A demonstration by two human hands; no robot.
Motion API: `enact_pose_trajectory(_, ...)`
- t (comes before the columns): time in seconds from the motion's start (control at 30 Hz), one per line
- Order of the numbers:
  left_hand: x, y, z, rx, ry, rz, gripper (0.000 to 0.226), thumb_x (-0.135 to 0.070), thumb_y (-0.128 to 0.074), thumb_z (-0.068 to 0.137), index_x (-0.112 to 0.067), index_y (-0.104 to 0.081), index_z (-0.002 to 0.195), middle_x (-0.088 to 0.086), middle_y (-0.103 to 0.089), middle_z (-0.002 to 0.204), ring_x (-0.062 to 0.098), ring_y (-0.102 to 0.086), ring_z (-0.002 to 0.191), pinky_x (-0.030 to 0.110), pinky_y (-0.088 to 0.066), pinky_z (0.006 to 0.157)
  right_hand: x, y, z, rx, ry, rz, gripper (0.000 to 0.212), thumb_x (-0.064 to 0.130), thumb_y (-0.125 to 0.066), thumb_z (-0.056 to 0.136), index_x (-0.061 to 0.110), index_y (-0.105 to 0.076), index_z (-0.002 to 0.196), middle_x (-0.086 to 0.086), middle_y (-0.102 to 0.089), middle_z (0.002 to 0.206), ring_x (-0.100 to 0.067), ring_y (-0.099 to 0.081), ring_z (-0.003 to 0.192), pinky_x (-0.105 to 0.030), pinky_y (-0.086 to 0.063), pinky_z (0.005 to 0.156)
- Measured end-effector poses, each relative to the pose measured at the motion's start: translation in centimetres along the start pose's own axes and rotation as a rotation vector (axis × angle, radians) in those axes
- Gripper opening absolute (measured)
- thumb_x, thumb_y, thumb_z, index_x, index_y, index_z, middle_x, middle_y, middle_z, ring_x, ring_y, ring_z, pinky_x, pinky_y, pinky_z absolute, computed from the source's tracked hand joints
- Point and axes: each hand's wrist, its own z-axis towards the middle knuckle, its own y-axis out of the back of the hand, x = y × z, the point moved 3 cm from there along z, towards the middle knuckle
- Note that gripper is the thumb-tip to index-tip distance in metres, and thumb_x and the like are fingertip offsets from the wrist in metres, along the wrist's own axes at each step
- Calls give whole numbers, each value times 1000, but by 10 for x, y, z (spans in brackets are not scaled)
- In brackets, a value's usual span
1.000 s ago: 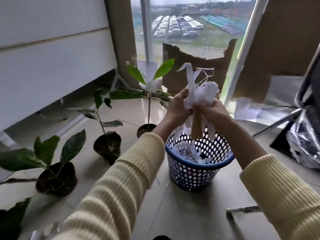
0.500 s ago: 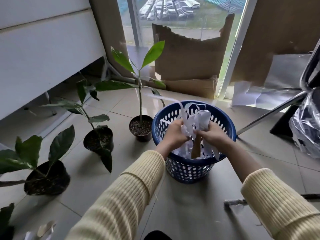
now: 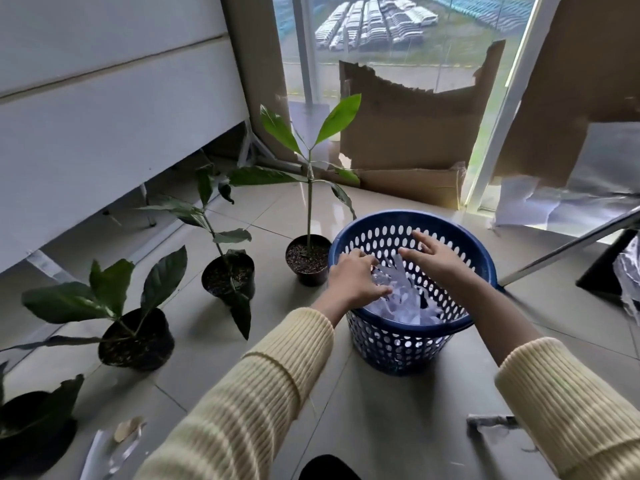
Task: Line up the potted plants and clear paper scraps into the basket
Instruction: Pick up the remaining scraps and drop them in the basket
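Hovering over the blue basket of paper scraps, left hand and right hand are spreading empty fingers (four potted plants lining its left).

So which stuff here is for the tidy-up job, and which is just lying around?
For the job:
blue basket
paper scraps inside it
potted plants
loose scraps on the floor

Just lying around:
torn cardboard
plastic bag

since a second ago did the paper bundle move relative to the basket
Yes. The paper scraps went down from above the rim of the blue basket to lie inside it.
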Motion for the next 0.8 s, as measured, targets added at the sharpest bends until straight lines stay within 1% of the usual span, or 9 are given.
enact_pose_trajectory(0.07,6,10,-9,-60,13,12,71,-54,-69,72,-19,-48,130,4,-45,133,23,-41,123,43,-42,100,11,-7,-2,-22,33,25,68,34,-63,88,19,-32,147,-12,-31,154,-25,-36,138,-38,-35,105)
enact_pose_trajectory(0.2,25,31,-39,-188,58,-39,74,-48,-70,73,-17,-41,133,6,-40,136,25,-40,123,43,-42,100,38,-40,-14,-55,110,113,58,33,-62,89,14,-42,140,-13,-46,143,-25,-48,126,-32,-43,91)
enact_pose_trajectory(0.27,39,42,-59,-274,93,-69,71,-46,-70,73,-17,-41,132,6,-40,135,25,-41,121,41,-42,98,51,-63,-25,-63,163,165,49,30,-61,90,13,-48,134,-12,-54,135,-23,-53,120,-36,-47,92)
enact_pose_trajectory(0.33,55,51,-83,-357,146,-103,69,-44,-69,74,-17,-42,132,6,-40,134,26,-40,122,40,-41,101,61,-92,-37,-56,201,215,39,27,-61,90,13,-54,125,-11,-61,124,-23,-58,112,-41,-48,93)
enact_pose_trajectory(0.4,77,58,-111,-416,210,-127,66,-41,-68,75,-16,-44,131,5,-41,134,25,-40,123,38,-39,103,68,-127,-52,2,202,276,28,22,-61,90,14,-57,116,-11,-64,114,-25,-61,104,-44,-49,92)
enact_pose_trajectory(0.47,99,61,-142,-469,284,-141,61,-40,-67,76,-17,-46,129,2,-41,132,23,-41,122,35,-40,101,72,-164,-69,93,179,321,23,20,-61,89,14,-58,111,-12,-66,108,-29,-63,99,-46,-51,86)
enact_pose_trajectory(0.57,135,61,-191,-497,398,-146,58,-39,-66,76,-18,-48,127,0,-41,131,21,-43,118,33,-40,98,70,-219,-95,205,173,307,22,19,-61,89,17,-59,111,-10,-64,104,-26,-61,91,-38,-50,72)
enact_pose_trajectory(0.67,171,58,-250,-529,530,-167,56,-39,-66,77,-18,-48,126,-1,-42,130,20,-45,118,34,-43,97,66,-276,-129,325,177,253,19,20,-61,89,18,-59,108,-10,-64,105,-24,-61,87,-37,-50,70)
enact_pose_trajectory(0.8,210,45,-331,-525,714,-162,57,-39,-65,79,-18,-45,128,0,-38,134,22,-42,121,37,-45,94,56,-344,-179,499,173,170,27,20,-59,90,15,-57,117,-8,-63,107,-24,-61,90,-35,-50,70)
